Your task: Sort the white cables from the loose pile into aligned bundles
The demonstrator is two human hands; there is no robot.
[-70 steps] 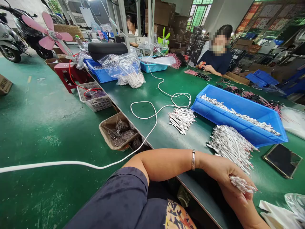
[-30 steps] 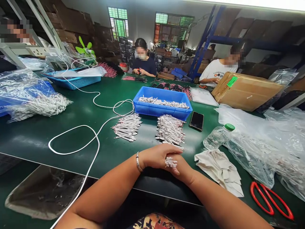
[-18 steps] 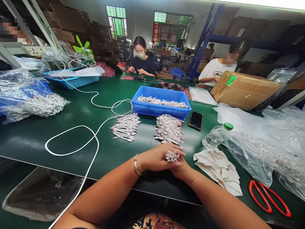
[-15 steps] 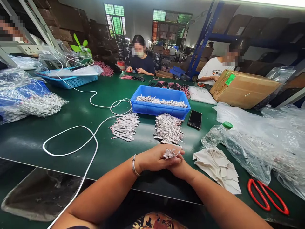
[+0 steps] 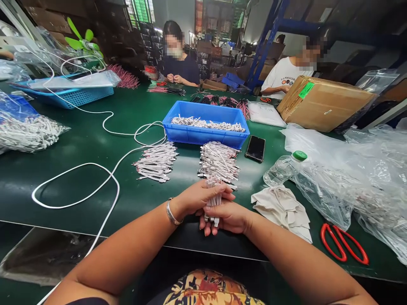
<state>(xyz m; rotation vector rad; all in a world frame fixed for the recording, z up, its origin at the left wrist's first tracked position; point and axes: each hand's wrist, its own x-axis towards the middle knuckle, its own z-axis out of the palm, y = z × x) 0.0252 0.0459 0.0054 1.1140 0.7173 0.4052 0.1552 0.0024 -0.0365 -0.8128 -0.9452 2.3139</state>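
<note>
A bundle of short white cables (image 5: 216, 200) with small plugs at the ends is held between my two hands over the near side of the table. My left hand (image 5: 193, 196) wraps the upper part of the bundle. Below it, my right hand (image 5: 231, 214) presses its thumb across the lower part, with plug ends sticking out towards me. Just beyond my hands lies a thick pile of white cables (image 5: 219, 161); a second pile (image 5: 156, 161) lies to its left. Behind both piles stands a blue bin (image 5: 205, 136) holding more white cables.
To the right are a phone (image 5: 255, 148), a clear bottle (image 5: 281, 170), a white cloth (image 5: 284, 207), red-handled scissors (image 5: 345, 243) and plastic bags (image 5: 330, 178). A white cord (image 5: 117, 186) loops across the left. Two people sit beyond, near a cardboard box (image 5: 324, 103).
The cable bundle has turned from pointing end-on to lying lengthwise between my hands, and my right fingers now show beneath it. The camera view has tilted down and shifted right.
</note>
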